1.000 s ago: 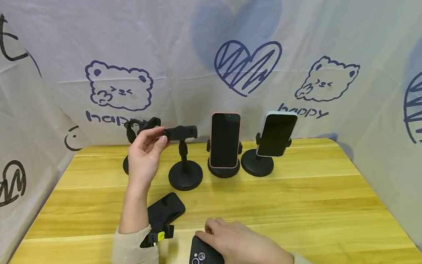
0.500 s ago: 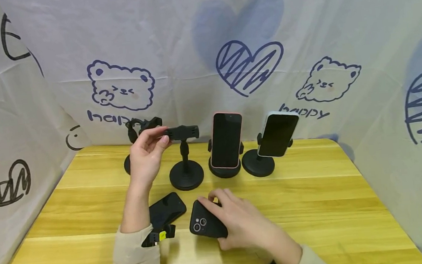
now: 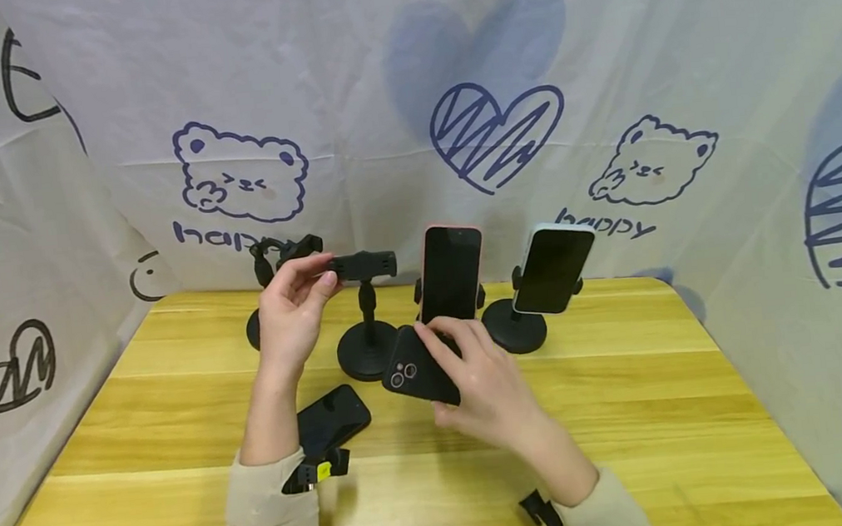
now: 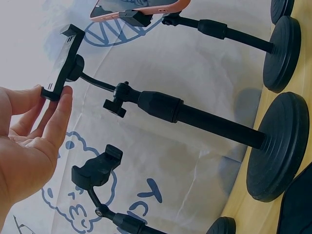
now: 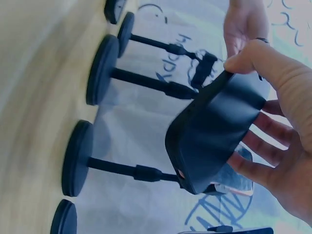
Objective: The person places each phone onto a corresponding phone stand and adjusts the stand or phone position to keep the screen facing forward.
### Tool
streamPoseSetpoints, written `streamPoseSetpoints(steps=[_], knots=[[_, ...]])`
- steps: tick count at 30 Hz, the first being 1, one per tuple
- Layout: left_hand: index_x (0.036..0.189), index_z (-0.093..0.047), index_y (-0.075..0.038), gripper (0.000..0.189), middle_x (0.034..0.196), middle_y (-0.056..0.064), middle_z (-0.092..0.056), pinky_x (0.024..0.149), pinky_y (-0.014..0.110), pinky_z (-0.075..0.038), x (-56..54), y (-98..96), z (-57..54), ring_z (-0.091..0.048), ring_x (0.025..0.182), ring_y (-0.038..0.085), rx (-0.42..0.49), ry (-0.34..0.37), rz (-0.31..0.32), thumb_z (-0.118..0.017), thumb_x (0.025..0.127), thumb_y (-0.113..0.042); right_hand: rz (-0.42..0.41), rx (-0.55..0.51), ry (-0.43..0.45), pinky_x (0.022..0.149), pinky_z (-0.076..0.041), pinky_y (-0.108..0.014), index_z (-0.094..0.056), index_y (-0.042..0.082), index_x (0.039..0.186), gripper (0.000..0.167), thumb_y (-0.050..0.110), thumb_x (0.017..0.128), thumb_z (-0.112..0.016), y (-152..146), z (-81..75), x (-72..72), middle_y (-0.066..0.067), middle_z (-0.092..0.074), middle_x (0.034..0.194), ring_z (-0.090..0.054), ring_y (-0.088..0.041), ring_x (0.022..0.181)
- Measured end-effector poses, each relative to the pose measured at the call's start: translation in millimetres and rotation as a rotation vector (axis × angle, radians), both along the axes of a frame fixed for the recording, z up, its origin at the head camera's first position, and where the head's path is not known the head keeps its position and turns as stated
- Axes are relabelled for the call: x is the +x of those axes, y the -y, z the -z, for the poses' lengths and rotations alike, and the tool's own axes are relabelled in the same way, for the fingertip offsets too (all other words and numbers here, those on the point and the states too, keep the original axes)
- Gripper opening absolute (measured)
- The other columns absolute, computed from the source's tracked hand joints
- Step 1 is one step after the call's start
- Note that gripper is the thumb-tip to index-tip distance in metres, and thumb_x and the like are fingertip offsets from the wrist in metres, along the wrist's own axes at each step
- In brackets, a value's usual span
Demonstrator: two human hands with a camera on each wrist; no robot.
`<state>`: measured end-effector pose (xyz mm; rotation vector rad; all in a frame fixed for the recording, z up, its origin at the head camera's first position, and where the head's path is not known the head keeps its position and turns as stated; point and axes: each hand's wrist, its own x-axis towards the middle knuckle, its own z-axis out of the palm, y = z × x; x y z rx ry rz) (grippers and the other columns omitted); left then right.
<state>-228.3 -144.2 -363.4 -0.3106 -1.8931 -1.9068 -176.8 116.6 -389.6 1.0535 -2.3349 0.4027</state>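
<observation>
Left hand (image 3: 289,315) pinching end of clamp (image 3: 365,265) on black stand (image 3: 368,303), left of frame centre; right hand (image 3: 488,378) gripping black phone (image 3: 421,369), below centre.

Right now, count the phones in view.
4: a black phone in the right hand, a dark phone flat on the table, a pink-rimmed phone in one stand and a pale-rimmed phone in another stand. Others may be hidden.
</observation>
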Motion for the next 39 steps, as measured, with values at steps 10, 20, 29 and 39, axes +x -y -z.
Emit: streamPoseSetpoints(steps=[10, 20, 29, 39], knots=[[0.132, -0.063, 0.005, 0.030, 0.125, 0.015, -0.064, 0.093, 0.024, -0.058, 0.2, 0.0, 0.3, -0.071, 0.101, 0.014, -0.001, 0.007, 0.000, -0.063, 0.102, 0.002, 0.091, -0.147, -0.112, 0.078, -0.063, -0.041, -0.054, 0.008, 0.151, 0.090, 0.016, 0.070, -0.091, 2, -18.2, -18.6, -0.015, -0.053, 0.141, -0.053, -0.034, 0.123], [0.132, -0.062, 0.006, 0.031, 0.125, 0.015, -0.064, 0.092, 0.025, -0.059, -0.5, 0.1, 2.6, -0.071, 0.102, 0.020, 0.003, -0.002, 0.004, -0.062, 0.102, 0.003, 0.117, -0.279, -0.122, 0.083, -0.062, -0.046, -0.053, 0.007, 0.152, 0.091, 0.014, 0.070, -0.093, 5, -31.4, -29.2, -0.017, -0.051, 0.142, -0.051, -0.035, 0.121], [0.136, -0.060, 0.003, 0.036, 0.133, 0.013, -0.061, 0.098, 0.027, -0.056, -0.2, -0.5, 2.0, -0.064, 0.116, 0.024, -0.089, -0.078, -0.067, -0.067, 0.101, -0.002, 0.098, -0.290, -0.120, 0.087, -0.061, -0.046, -0.052, 0.006, 0.152, 0.093, 0.014, 0.069, -0.094, 2, -30.7, -30.3, -0.018, -0.050, 0.142, -0.050, -0.037, 0.121], [0.138, -0.060, -0.001, 0.056, 0.145, 0.014, -0.057, 0.116, 0.050, -0.033, 14.8, -10.2, -18.3, -0.043, 0.139, 0.033, -0.419, -0.466, -0.189, -0.082, 0.086, -0.003, 0.015, -0.320, -0.078, 0.096, -0.058, -0.046, -0.053, 0.004, 0.150, 0.093, 0.015, 0.068, -0.095, 0, -31.7, -28.7, -0.017, -0.049, 0.143, -0.050, -0.035, 0.124]])
